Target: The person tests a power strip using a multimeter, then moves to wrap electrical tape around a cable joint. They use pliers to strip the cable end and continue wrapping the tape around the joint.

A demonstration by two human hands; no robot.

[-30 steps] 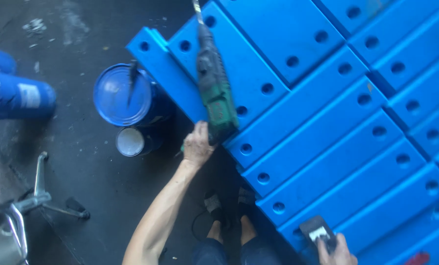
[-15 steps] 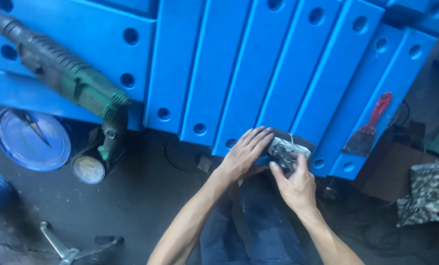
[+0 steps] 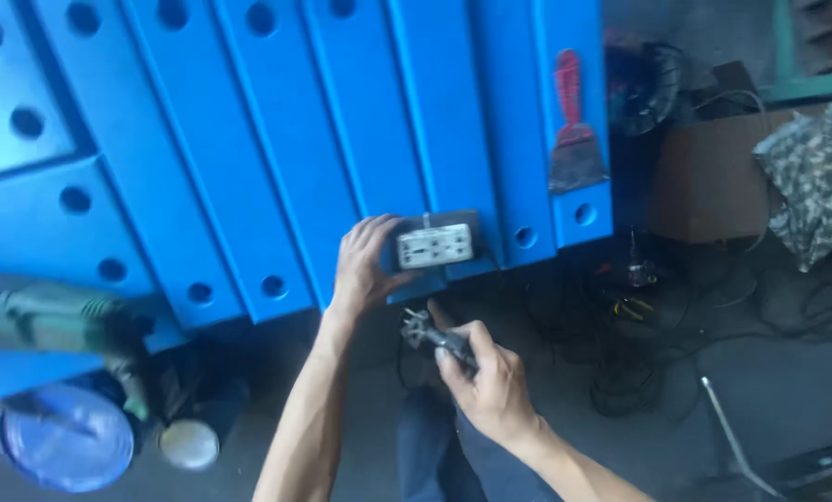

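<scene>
Panels: long blue slabs (image 3: 277, 139) with holes near their ends lie side by side and slanted, filling the upper left; their flat tops serve as a counter for the smaller things.
Floor: dark concrete (image 3: 695, 428), strewn with black cable (image 3: 639, 372) on the right.
Drill: a green power tool (image 3: 44, 316), blurred, lies at the left edge over the lower panels, likely parked there within reach.
Bucket: a blue round lid (image 3: 63, 437) at bottom left, on the floor below the drill; a small pale can (image 3: 188, 444) sits just beside it.
Scraper: a red-handled blade (image 3: 574, 130) lies flat along the rightmost panel, well apart from both hands.
Socket: a dark box with a pale face (image 3: 435, 244) sits at the near edge of a panel, face up, so its slots are open to the plug.
Left hand: (image 3: 365, 265) fingers curled round the socket's left side, apparently bracing it so it cannot slide.
Right hand: (image 3: 490, 386) fingers closed round the plug's body, just below the socket.
Plug: dark, with its metal prongs (image 3: 418, 327) pointing up toward the socket, near it but not touching.
</scene>
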